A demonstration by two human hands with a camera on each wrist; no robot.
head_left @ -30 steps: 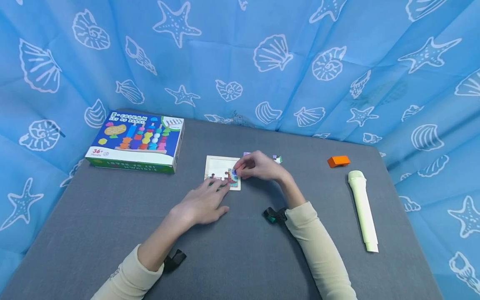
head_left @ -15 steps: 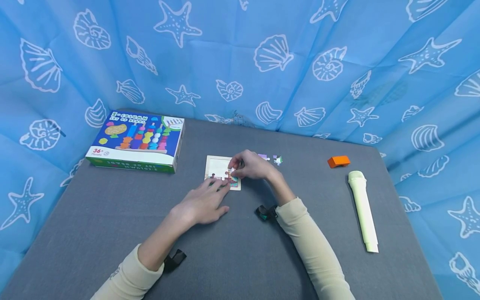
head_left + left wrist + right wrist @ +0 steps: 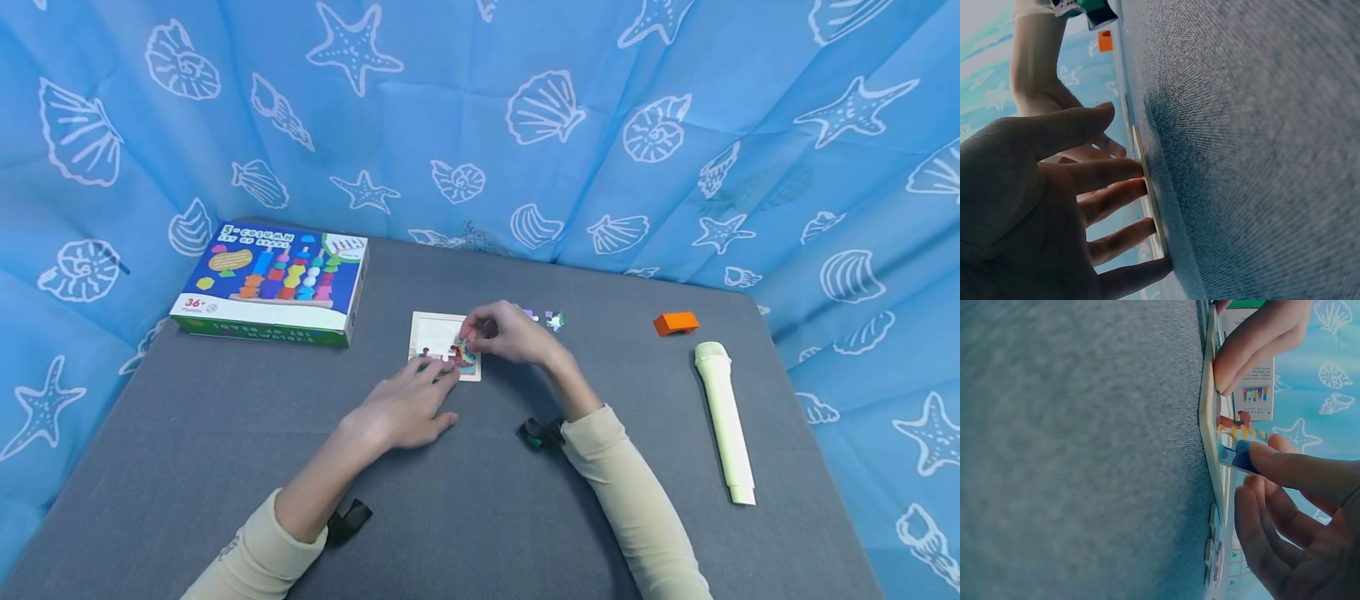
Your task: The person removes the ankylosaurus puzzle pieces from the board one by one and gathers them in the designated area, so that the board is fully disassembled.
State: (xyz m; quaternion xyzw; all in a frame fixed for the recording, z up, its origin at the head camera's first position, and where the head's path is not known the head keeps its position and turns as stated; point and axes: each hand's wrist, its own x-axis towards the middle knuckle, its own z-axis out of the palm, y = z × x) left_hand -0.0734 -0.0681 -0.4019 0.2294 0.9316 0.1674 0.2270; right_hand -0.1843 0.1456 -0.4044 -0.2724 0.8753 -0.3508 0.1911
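A small wooden puzzle frame [image 3: 424,320] lies mid-table, with coloured pieces fitted along its near side and a pale bare base at the far left. My left hand [image 3: 408,404] rests its straight fingertips on the frame's near edge; the left wrist view shows those fingers [image 3: 1124,240] spread along the rim. Between thumb and finger, my right hand [image 3: 510,333] pinches a puzzle piece [image 3: 1239,455] printed blue and yellow. In the right wrist view that piece stands tilted, its lower edge at the frame's inner right side.
Loose puzzle pieces [image 3: 554,320] lie just beyond the right hand. A bead-set box [image 3: 270,282] stands back left. On the right are an orange block [image 3: 676,322] and a pale green toy microphone [image 3: 725,423]. A blue shell-print curtain [image 3: 480,125] hangs behind the table.
My right hand has shifted slightly left over the frame with the puzzle piece, uncovering more of the loose pieces behind it. The left hand stays in place.
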